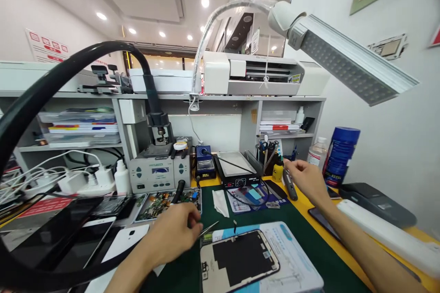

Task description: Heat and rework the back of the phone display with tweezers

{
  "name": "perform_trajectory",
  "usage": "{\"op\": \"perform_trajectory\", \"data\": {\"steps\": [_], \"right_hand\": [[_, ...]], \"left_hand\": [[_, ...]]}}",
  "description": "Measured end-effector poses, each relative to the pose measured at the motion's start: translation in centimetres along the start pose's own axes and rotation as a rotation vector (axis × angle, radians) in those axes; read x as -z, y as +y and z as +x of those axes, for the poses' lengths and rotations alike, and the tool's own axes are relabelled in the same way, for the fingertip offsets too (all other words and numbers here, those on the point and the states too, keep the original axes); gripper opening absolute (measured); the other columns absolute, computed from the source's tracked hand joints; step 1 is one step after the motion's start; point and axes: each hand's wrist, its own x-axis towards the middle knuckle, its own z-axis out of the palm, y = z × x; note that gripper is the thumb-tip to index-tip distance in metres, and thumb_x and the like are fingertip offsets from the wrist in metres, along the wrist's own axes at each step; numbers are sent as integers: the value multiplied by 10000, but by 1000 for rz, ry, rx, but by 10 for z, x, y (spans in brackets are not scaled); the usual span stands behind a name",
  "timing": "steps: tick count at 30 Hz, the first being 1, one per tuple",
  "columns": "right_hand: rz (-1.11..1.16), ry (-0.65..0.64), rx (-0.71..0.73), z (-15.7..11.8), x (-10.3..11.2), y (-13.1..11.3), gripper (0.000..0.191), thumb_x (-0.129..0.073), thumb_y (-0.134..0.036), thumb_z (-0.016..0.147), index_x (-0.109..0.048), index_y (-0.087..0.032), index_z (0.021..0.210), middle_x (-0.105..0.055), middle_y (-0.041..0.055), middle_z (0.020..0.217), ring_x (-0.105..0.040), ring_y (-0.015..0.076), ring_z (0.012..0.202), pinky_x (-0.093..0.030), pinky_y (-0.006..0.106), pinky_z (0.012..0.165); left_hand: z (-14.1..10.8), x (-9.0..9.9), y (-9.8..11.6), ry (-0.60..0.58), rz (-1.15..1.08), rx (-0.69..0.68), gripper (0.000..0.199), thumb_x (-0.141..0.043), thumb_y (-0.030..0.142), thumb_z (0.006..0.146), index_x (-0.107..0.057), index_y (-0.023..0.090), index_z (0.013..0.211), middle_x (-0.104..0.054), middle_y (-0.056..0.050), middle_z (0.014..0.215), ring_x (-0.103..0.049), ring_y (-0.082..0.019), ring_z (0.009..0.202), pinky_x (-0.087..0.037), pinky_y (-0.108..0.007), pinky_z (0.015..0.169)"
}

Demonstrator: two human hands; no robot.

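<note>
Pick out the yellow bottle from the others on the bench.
The small yellow bottle just left of the right hand. Colour sets it apart: the white bottle stands far left, the clear bottle beside the blue canister.

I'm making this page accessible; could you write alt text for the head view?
A person's left hand holds a slim metal tool beside a flat device panel on a blue-and-white base, while the right hand is near a small yellow bottle. A grey station with a display stands behind, and a lamp extends overhead.
</note>
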Motion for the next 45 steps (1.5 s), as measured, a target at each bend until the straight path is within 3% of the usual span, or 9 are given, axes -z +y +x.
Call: {"op": "perform_trajectory", "data": {"steps": [6,12,16,23,28,34,39,43,45], "right_hand": [[118,54,9,-4,2,1,273,-661,-429,1026,-711,-161,1001,-724,3,917,-698,166,723,-598,319,664],[342,16,183,-33,5,-21,421,-642,-527,992,-649,-194,734,-517,-65,579,-468,113,481,-395,247,454],[412,-90,343,-57,3,-38,476,-666,-583,930,-642,-214,631,-483,-36,535,-423,140,498,-338,296,471],[401,-258,466,-82,-2,-49,373,-643,-444,968,-644,-227,664,-523,-22,600,-453,158,551,-360,299,517],[384,-311,455,-88,-7,-47,349,-622,-431,993,-674,-224,717,-534,-23,625,-466,156,563,-369,290,522],[367,-343,436,-91,-15,-44,330,-628,-491,993,-721,-220,829,-595,-6,694,-503,158,589,-413,276,517],[321,-333,443,-86,-19,-47,355,-593,-516,1001,-755,-203,959,-651,18,700,-556,179,588,-450,295,524],[234,-476,519,-87,-18,-80,282,-642,-462,977,-838,-260,966,-773,90,1052,-690,224,767,-519,313,593],[183,-613,585,-94,-19,-104,191,-701,-418,935,-860,-323,980,-689,79,1397,-708,293,1087,-588,334,716]], "left_hand": [[-4,0,4,-96,-9,-23,116,-651,258,750,-687,224,645,-672,-25,660,-570,-212,613,-321,-294,567],[-2,15,18,26,-251,-34,304,-559,462,909,-656,202,787,-576,18,686,-459,-158,615,-336,-274,590],[-3,12,17,96,-389,-67,327,-606,501,906,-634,201,781,-540,26,676,-438,-153,632,-335,-270,591],[-4,13,21,311,-575,-131,367,-658,552,911,-662,197,816,-526,36,674,-416,-121,599,-349,-242,556],[-5,11,23,565,-671,-119,312,-717,511,887,-678,203,853,-495,56,637,-393,-100,541,-336,-228,497],[-3,11,24,866,-741,-113,281,-773,467,847,-703,205,919,-603,29,706,-509,-116,591,-413,-223,513],[-5,16,24,887,-840,-96,299,-766,473,866,-705,200,970,-598,49,665,-480,-92,497,-427,-212,456],[-5,16,23,849,-889,-100,334,-787,493,839,-702,187,943,-613,34,686,-495,-101,522,-443,-208,446],[-5,16,23,840,-906,-105,348,-791,501,834,-700,186,950,-612,33,686,-494,-101,524,-444,-208,446]]}}
